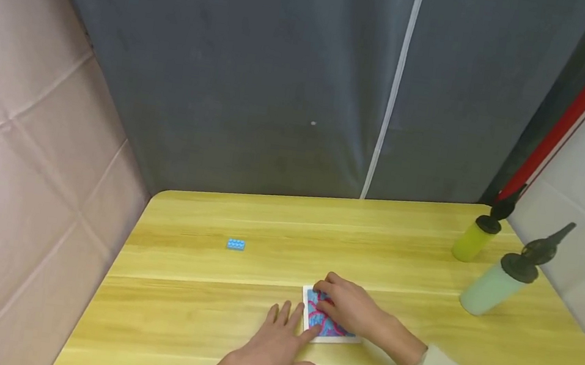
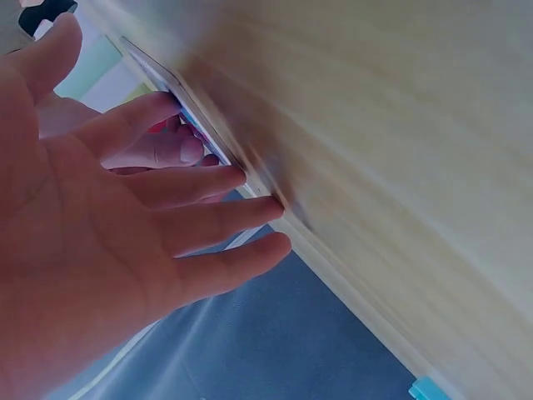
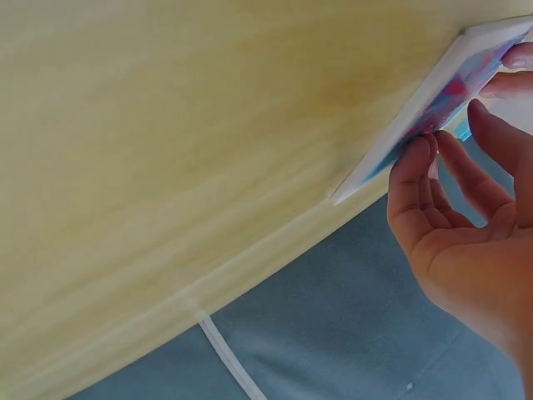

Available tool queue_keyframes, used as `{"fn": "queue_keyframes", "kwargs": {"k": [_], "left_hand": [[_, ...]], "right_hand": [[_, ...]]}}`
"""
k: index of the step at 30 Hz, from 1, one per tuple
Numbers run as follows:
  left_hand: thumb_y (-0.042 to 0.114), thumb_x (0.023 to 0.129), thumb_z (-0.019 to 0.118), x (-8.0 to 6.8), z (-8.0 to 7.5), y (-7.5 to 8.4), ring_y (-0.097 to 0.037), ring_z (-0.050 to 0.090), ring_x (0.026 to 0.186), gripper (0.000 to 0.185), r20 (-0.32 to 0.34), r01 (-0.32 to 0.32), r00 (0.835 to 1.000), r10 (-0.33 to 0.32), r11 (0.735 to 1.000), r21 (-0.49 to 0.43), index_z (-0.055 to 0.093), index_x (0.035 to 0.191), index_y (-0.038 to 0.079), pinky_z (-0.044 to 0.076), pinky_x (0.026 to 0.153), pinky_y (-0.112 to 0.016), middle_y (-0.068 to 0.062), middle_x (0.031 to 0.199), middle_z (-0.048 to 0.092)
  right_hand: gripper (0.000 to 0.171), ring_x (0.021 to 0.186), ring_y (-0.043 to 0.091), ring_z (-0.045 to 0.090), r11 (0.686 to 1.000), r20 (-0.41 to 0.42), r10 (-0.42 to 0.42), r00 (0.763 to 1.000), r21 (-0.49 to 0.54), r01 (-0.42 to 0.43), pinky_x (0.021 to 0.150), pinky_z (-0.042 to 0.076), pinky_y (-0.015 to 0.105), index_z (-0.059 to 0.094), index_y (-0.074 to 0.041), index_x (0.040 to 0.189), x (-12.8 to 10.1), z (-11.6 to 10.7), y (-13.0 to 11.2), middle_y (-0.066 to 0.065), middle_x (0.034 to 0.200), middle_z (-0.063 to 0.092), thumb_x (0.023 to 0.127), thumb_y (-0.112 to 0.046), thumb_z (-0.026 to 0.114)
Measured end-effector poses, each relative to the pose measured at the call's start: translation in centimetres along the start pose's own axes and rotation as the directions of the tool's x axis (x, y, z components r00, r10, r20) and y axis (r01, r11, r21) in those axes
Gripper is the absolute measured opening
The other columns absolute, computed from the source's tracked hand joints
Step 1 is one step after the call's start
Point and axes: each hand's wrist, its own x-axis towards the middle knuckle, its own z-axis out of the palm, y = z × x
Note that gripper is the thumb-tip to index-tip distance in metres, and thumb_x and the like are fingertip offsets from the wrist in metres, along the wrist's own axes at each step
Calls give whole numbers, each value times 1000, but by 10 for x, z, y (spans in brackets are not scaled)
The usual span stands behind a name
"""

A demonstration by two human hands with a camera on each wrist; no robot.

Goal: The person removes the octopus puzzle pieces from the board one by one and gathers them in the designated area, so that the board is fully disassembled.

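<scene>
A grey curtain (image 1: 285, 70) with a white seam fills the back of the head view, with a padded wall (image 1: 16, 128) on the left and a red strip at the upper right. Below it stands a yellow wooden table (image 1: 373, 242), its near edge cut off by the frame. Two squeeze bottles with dark nozzles stand at the far right corner: a pale green bottle (image 1: 495, 286) nearer, and a yellow bottle (image 1: 476, 237) behind it, just apart. The left hand (image 1: 272, 352) lies flat on the table, fingers straight and slightly spread, its fingertips against the left edge of a tile (image 1: 325, 329). The right hand (image 1: 348, 307) lies over the tile, fingers bent with the tips on its far left corner, covering most of its face; only a white border and part of a blue and pink pattern show. The tile lies flat near the front middle of the table. In the left wrist view the fingers (image 2: 208, 225) are extended toward the tile's edge (image 2: 179, 87); the picture is blurred, so contact there is probable rather than certain. In the right wrist view the fingertips (image 3: 416, 158) press on the tile (image 3: 433, 108), which is cut off by the frame. A small blue brick (image 1: 235, 244) lies well apart, at the far left of the table.
</scene>
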Motion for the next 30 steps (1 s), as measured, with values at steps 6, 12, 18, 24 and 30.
{"fn": "queue_keyframes", "kwargs": {"k": [6,12,18,24,30], "left_hand": [[66,98,52,0,3,0,-52,31,152,71,-11,-6,1000,6,1000,-12,41,159,31,33,119,-65,-25,166,32],[60,99,54,1,4,-1,-52,30,151,67,-8,-12,1000,12,1000,-3,43,158,30,33,119,-65,-25,165,33],[59,99,55,3,3,0,-51,29,152,66,1,0,1000,0,1000,-7,42,158,32,31,121,-63,-22,167,31],[57,99,56,4,3,3,-52,30,152,65,1,1,1000,-1,1000,-14,44,157,30,30,121,-64,-23,166,32],[56,98,58,6,4,8,-53,30,152,65,-2,-16,1000,16,1000,7,45,155,28,33,119,-65,-25,166,31]], "right_hand": [[25,74,1,49,1000,-22,12,1000,10,-12,66,47,17,70,-6,122,0,6,1,0,101,60,98,-14,69],[22,74,3,48,998,-16,53,998,24,-52,66,47,18,68,-8,119,2,7,-1,-1,100,58,98,-12,69],[18,73,7,47,996,-6,79,997,39,-79,64,45,20,66,-8,114,3,3,-2,1,97,57,96,-8,70],[18,73,9,47,993,22,100,995,57,-101,64,45,21,65,-7,112,3,0,-4,2,96,55,96,-6,70],[21,73,10,47,989,36,124,992,72,-126,65,46,21,65,-6,115,-1,-5,-4,2,96,54,95,-5,70]]}}
